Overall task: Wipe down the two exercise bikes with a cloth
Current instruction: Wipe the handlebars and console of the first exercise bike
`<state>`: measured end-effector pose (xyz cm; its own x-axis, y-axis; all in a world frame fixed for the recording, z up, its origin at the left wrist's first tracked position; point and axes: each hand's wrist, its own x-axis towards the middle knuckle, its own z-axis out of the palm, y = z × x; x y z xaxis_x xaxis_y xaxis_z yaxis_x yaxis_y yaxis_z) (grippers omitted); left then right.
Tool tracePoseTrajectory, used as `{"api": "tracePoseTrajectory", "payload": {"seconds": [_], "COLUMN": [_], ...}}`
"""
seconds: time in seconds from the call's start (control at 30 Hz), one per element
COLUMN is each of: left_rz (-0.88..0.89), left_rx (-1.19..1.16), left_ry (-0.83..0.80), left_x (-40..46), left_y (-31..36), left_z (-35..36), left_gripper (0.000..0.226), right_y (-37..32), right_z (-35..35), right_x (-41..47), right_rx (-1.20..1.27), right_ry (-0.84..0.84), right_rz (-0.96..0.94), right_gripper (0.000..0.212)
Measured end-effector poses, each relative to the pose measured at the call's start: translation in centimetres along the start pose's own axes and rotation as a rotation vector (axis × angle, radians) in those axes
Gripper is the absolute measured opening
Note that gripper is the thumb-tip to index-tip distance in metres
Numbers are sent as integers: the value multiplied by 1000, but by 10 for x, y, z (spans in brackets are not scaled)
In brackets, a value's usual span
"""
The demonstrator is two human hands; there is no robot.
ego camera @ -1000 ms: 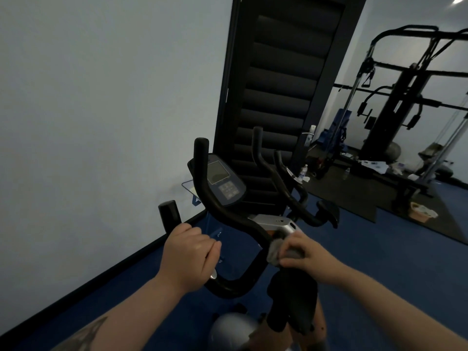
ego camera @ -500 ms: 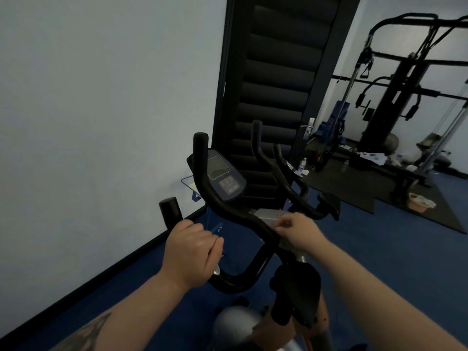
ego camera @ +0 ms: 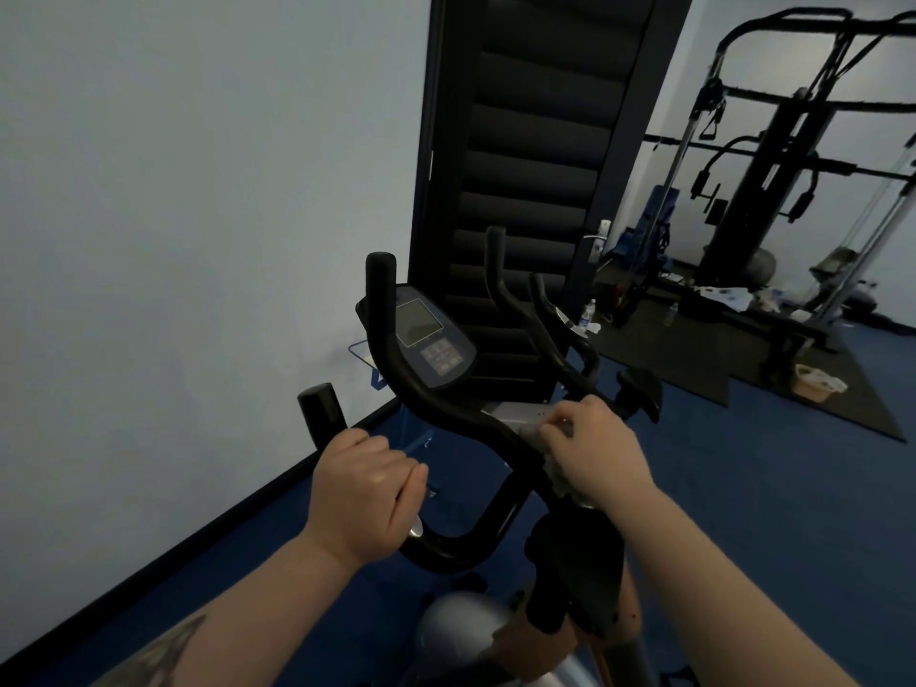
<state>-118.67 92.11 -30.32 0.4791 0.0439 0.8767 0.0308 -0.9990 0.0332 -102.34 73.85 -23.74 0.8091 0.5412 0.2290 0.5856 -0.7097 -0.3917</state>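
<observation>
Gripping the near exercise bike (ego camera: 500, 528) at centre frame: left hand (ego camera: 364, 493) at 8 o'clock, fingers curled tight around the black handlebar (ego camera: 391, 354); right hand (ego camera: 597, 451) at 4 o'clock, fingers bunched on a grey cloth (ego camera: 557, 476) pressed against the bar's middle beside the silver bracket (ego camera: 520, 415). Above the hands, at 12 o'clock, the console (ego camera: 431, 339). At 2 o'clock, well apart, a weight rack (ego camera: 773, 171) on a dark mat (ego camera: 743, 364).
</observation>
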Motion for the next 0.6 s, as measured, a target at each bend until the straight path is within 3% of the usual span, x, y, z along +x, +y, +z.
{"api": "tracePoseTrajectory", "payload": {"seconds": [0.03,0.1,0.17,0.23,0.4,0.6], "left_rz": [3,-5,-20,-31,-2,-25], "left_rx": [4,6,2,4,-19,-52], "left_ry": [6,1,-13,-7,49,63], "left_x": [0,-1,-1,-2,-1,-4], "left_y": [0,-1,-1,1,0,1], "left_z": [0,1,-1,-1,-1,1], "left_gripper": [48,50,52,52,54,59], "right_y": [-7,-23,-33,-41,-73,-45], "right_z": [0,9,22,30,47,22], "right_x": [-10,-31,-47,-58,-89,-68], "right_rx": [-11,-82,-185,-232,-75,-123], "right_ry": [78,62,-55,-55,-108,-191], "right_rz": [-81,-213,-198,-134,-312,-175], "right_gripper": [14,16,21,23,23,25]}}
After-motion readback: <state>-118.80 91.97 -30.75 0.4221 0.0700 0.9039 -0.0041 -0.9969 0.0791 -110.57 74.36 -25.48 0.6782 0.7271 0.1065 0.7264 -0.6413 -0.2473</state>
